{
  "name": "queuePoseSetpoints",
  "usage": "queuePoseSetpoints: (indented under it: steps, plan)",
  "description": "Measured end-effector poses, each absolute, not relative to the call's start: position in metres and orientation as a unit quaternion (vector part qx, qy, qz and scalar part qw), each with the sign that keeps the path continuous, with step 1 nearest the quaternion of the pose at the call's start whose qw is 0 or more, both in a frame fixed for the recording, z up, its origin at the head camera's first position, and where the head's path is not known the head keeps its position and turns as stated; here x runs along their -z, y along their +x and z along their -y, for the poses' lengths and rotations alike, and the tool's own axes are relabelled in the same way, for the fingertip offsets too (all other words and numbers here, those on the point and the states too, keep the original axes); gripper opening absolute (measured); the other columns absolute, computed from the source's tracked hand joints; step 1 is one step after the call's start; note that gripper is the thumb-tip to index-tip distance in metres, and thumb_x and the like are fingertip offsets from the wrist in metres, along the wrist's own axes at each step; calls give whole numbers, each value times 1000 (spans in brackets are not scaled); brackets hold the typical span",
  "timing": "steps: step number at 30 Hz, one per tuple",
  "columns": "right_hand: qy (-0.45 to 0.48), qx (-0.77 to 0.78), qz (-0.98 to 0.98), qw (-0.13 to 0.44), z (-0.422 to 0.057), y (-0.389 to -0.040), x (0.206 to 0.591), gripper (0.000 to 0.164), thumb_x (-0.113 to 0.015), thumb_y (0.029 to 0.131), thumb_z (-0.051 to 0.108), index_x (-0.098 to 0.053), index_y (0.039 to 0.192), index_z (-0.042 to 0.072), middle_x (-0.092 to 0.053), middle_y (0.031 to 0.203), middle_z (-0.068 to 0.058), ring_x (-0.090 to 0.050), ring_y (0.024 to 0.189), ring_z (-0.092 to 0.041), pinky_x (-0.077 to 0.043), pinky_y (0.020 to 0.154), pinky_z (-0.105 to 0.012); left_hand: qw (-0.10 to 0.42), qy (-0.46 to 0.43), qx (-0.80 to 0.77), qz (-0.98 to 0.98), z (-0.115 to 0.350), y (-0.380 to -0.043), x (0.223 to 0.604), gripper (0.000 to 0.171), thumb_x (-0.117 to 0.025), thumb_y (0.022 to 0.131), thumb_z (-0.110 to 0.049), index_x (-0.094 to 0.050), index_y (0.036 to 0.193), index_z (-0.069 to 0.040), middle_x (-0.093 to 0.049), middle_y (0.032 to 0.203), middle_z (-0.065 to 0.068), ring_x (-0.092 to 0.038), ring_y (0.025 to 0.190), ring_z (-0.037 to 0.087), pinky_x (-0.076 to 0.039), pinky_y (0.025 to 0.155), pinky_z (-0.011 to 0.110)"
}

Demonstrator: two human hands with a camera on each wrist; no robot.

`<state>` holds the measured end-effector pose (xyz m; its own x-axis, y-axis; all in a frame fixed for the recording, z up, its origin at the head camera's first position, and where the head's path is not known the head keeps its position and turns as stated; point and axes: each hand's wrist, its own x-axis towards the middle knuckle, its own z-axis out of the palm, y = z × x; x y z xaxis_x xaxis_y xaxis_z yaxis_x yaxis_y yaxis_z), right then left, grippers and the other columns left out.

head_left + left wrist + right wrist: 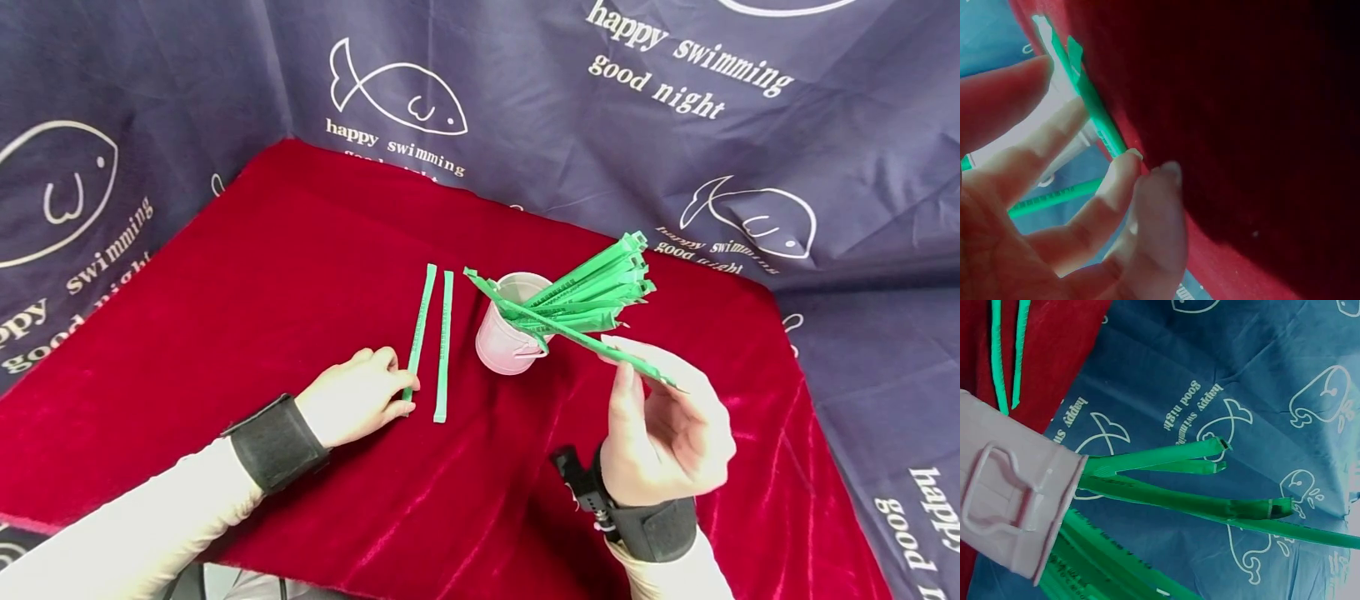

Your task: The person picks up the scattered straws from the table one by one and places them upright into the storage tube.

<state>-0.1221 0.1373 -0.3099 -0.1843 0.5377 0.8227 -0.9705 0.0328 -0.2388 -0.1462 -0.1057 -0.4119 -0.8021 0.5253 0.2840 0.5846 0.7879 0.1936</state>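
Observation:
My left hand is on the red cloth, its fingertips touching the lower end of a green wrapped straw. In the left wrist view its thumb stands apart from the other fingers, beside the green straw. A second wrapped straw lies just to the right, nearly parallel. My right hand pinches one end of another wrapped straw, which slants across the mouth of a pale pink bucket. A bunch of wrapped straws leans rightward out of the bucket. The right wrist view shows no fingers.
Red velvet cloth covers the table. Dark blue curtains with white fish prints and lettering hang behind it and at both sides. The bucket's wire handle hangs down its side. Black bands circle both wrists.

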Motion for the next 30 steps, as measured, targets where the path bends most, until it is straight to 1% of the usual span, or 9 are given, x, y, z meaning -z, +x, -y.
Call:
queuePoseSetpoints:
  steps: [3, 5, 8, 11, 15, 20, 23, 26, 30]
  plan:
    - [263, -638, 449, 568, -138, -123, 312, 18, -74, 73, -16, -59, 81, -23, -72, 81, -25, -72, 73, -26, -61, 77, -34, 102, -296, 142, 939, 106, -149, 413, 16, -82, 79, -20, -68, 87, -18, -54, 81, 6, -52, 68, 24, -50, 58, 38]
    - [266, -634, 471, 552, -140, -124, 313, 17, -73, 74, -17, -60, 82, -24, -72, 83, -23, -72, 75, -25, -60, 79, -34, 102, -304, 144, 936, 108, -151, 414, 18, -82, 77, -16, -65, 81, -17, -53, 77, 6, -52, 65, 23, -50, 60, 36]
    - [262, -627, 511, 526, -141, -127, 317, 16, -72, 75, -17, -61, 84, -24, -74, 85, -19, -73, 77, -22, -60, 80, -32, 107, -314, 150, 931, 110, -153, 415, 24, -83, 74, -9, -60, 75, -15, -52, 72, 4, -52, 62, 20, -49, 60, 33]
    - [261, -609, 553, 506, -142, -131, 322, 16, -72, 75, -16, -61, 84, -23, -75, 87, -14, -73, 79, -18, -60, 79, -30, 111, -306, 157, 932, 112, -154, 414, 26, -83, 71, -4, -59, 73, -13, -52, 69, 3, -54, 61, 20, -50, 57, 32]
    - [258, -573, 614, 477, -143, -136, 328, 14, -71, 76, -14, -63, 86, -20, -76, 87, -8, -72, 79, -12, -59, 77, -26, 114, -287, 166, 937, 113, -154, 414, 27, -81, 70, -1, -56, 74, -11, -53, 68, 3, -56, 61, 21, -52, 56, 35]
    - [228, -520, 699, 435, -145, -138, 335, 14, -69, 77, -12, -69, 91, -12, -74, 85, -16, -69, 81, -3, -57, 78, -21, 109, -267, 189, 939, 112, -154, 412, 31, -80, 70, 0, -53, 83, -7, -53, 66, 4, -56, 59, 24, -52, 55, 39]
    - [218, -492, 735, 413, -147, -140, 340, 15, -69, 80, -8, -72, 95, -8, -72, 86, -20, -68, 83, -1, -56, 81, -20, 93, -247, 211, 941, 113, -155, 410, 30, -77, 71, 1, -53, 89, -3, -54, 66, 6, -56, 57, 24, -53, 56, 40]
    - [216, -476, 754, 398, -148, -142, 344, 17, -69, 81, -7, -73, 97, -5, -74, 88, -18, -68, 83, 0, -56, 82, -19, 81, -231, 218, 945, 113, -157, 409, 28, -74, 73, 2, -55, 93, 0, -56, 67, 8, -56, 58, 25, -53, 57, 41]
    - [212, -461, 773, 381, -149, -145, 348, 19, -69, 82, -5, -74, 100, 0, -76, 91, -13, -70, 83, -6, -55, 83, -19, 85, -228, 198, 950, 115, -159, 409, 21, -72, 73, 2, -55, 85, 1, -55, 66, 9, -56, 60, 26, -53, 59, 42]
